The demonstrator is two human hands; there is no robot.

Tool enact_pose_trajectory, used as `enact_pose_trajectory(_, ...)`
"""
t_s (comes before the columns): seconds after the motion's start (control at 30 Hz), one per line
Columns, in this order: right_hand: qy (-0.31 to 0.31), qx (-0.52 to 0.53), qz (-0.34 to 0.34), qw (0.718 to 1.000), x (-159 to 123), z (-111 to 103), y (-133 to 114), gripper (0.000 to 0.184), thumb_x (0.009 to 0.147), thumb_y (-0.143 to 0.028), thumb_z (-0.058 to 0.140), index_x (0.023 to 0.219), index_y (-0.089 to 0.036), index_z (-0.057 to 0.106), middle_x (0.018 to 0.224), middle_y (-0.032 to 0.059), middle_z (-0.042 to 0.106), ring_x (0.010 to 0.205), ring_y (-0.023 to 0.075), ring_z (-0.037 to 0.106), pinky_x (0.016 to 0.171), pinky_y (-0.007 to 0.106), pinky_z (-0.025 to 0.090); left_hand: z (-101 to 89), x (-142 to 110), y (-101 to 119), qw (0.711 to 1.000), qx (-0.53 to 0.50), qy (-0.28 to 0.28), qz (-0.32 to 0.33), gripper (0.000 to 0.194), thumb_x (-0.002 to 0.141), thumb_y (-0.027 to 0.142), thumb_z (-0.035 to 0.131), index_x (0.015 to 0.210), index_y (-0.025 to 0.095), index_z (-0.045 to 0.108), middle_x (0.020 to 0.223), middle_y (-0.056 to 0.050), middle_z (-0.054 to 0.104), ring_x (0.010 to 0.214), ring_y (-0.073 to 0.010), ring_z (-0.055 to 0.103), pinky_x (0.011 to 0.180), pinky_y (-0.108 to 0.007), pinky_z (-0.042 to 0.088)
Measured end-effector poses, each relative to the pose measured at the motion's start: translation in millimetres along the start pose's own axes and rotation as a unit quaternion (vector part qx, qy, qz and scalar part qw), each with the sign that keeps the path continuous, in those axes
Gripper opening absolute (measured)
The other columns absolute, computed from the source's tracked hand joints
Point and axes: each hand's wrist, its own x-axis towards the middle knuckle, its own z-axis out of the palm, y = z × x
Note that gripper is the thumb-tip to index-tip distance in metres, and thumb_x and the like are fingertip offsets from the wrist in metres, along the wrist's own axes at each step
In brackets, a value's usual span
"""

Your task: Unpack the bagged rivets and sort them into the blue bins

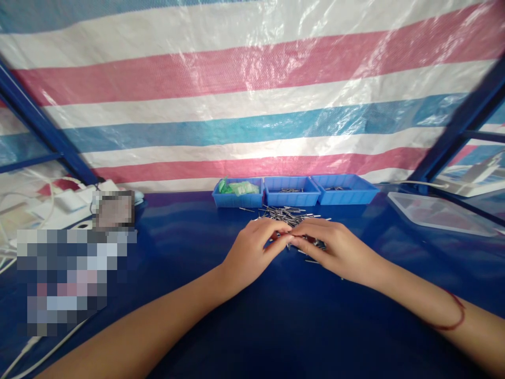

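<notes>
My left hand [254, 246] and my right hand [337, 245] meet at their fingertips over a loose pile of thin metal pins [286, 215], which look like blind rivets. Thumb and fingers of each hand are pinched together. Whatever sits between the fingertips is too small and too covered to make out. Some of the pins lie partly hidden beneath and behind both hands. A few stray ones show just below the right fingers.
Behind the pile stand a blue bin with green and clear plastic packets [241, 188], a middle blue bin [292, 199] and a right blue bin [347, 197], both holding some pins. A translucent lid [437, 213] lies right. Power strips and cables [67, 202] are left.
</notes>
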Motion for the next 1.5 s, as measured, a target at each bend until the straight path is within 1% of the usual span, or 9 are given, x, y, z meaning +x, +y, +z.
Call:
enact_pose_trajectory(0.13, 0.013, 0.039, 0.015, 0.999, -0.2, -0.1, -0.2, 0.019, 0.093, -0.029, 0.047, 0.094, -0.019, 0.063, 0.083, 0.0048, 0.066, 0.075, 0.0153, 0.06, 0.068, 0.028, 0.045, 2.9, -1.0, 1.2, 0.995, -0.078, 0.045, -0.038, 0.017, 0.083, 0.027, 0.062, 0.097, 0.019, 0.061, 0.083, 0.0, 0.069, 0.071, -0.0117, 0.063, 0.071, -0.023, 0.05)
enact_pose_trajectory(0.4, 0.026, 0.028, 0.008, 0.999, 0.5, 0.0, -3.3, 0.015, 0.091, -0.027, 0.05, 0.09, -0.018, 0.063, 0.077, 0.0024, 0.064, 0.069, 0.0134, 0.058, 0.066, 0.027, 0.044, 0.3, 0.2, 5.2, 0.994, -0.097, 0.043, -0.035, 0.005, 0.083, 0.022, 0.061, 0.085, 0.018, 0.063, 0.08, -0.001, 0.068, 0.071, -0.0115, 0.061, 0.07, -0.022, 0.049)
enact_pose_trajectory(0.7, 0.064, 0.054, 0.037, 0.996, 0.7, 3.0, 2.1, 0.007, 0.086, -0.022, 0.057, 0.085, -0.018, 0.063, 0.079, 0.0017, 0.065, 0.065, 0.0112, 0.057, 0.062, 0.024, 0.046, -0.2, 0.7, 4.4, 0.992, -0.102, 0.047, -0.059, 0.007, 0.084, 0.02, 0.057, 0.088, 0.018, 0.063, 0.083, -0.001, 0.068, 0.073, -0.0116, 0.061, 0.07, -0.022, 0.048)
enact_pose_trajectory(0.93, 0.163, 0.027, 0.025, 0.986, -0.8, 1.2, -4.9, 0.006, 0.083, -0.016, 0.057, 0.079, -0.018, 0.061, 0.074, 0.0018, 0.062, 0.06, 0.0112, 0.054, 0.056, 0.024, 0.045, 4.7, 2.0, -6.0, 0.988, -0.116, 0.021, -0.098, 0.007, 0.085, 0.022, 0.057, 0.088, 0.019, 0.063, 0.087, -0.001, 0.064, 0.076, -0.0118, 0.058, 0.072, -0.024, 0.046)
enact_pose_trajectory(1.23, 0.157, 0.023, -0.001, 0.987, -2.4, -1.9, -8.8, 0.009, 0.084, -0.018, 0.056, 0.077, -0.018, 0.061, 0.076, 0.0024, 0.063, 0.063, 0.0116, 0.054, 0.061, 0.025, 0.044, 4.8, 3.6, -5.8, 0.987, -0.13, -0.004, -0.092, 0.011, 0.086, 0.023, 0.055, 0.083, 0.017, 0.063, 0.087, -0.003, 0.061, 0.08, -0.013, 0.058, 0.076, -0.025, 0.047)
enact_pose_trajectory(1.3, 0.131, 0.04, 0.03, 0.99, -1.2, -3.1, -9.5, 0.014, 0.085, -0.022, 0.054, 0.073, -0.018, 0.061, 0.073, 0.0021, 0.062, 0.061, 0.0116, 0.053, 0.06, 0.025, 0.043, 3.9, 4.0, -4.7, 0.988, -0.124, 0.001, -0.088, 0.013, 0.087, 0.023, 0.054, 0.082, 0.017, 0.063, 0.086, -0.003, 0.061, 0.082, -0.0134, 0.058, 0.077, -0.025, 0.047)
enact_pose_trajectory(1.37, 0.076, 0.098, 0.099, 0.987, 1.3, -3.0, -8.0, 0.02, 0.085, -0.028, 0.053, 0.068, -0.018, 0.06, 0.065, 0.0005, 0.058, 0.057, 0.0113, 0.051, 0.055, 0.024, 0.041, 1.7, 4.6, -3.6, 0.99, -0.11, -0.012, -0.083, 0.013, 0.088, 0.025, 0.053, 0.085, 0.018, 0.064, 0.089, -0.003, 0.062, 0.083, -0.0138, 0.059, 0.078, -0.026, 0.047)
enact_pose_trajectory(1.43, 0.037, 0.193, 0.194, 0.961, 4.6, -2.0, -1.1, 0.026, 0.084, -0.034, 0.052, 0.064, -0.018, 0.057, 0.055, -0.0019, 0.052, 0.05, 0.0102, 0.047, 0.049, 0.023, 0.038, -1.5, 5.2, -2.5, 0.993, -0.077, -0.043, -0.079, 0.016, 0.087, 0.029, 0.055, 0.095, 0.019, 0.064, 0.095, -0.004, 0.063, 0.086, -0.0152, 0.06, 0.08, -0.027, 0.047)
enact_pose_trajectory(1.5, 0.075, 0.269, 0.279, 0.919, 7.4, -2.3, 13.0, 0.028, 0.081, -0.039, 0.054, 0.063, -0.018, 0.055, 0.049, -0.004, 0.046, 0.045, 0.0088, 0.043, 0.044, 0.022, 0.034, -5.2, 5.6, -1.5, 0.994, -0.013, -0.075, -0.078, 0.025, 0.086, 0.032, 0.056, 0.107, 0.02, 0.061, 0.102, -0.005, 0.063, 0.092, -0.018, 0.06, 0.084, -0.031, 0.047)
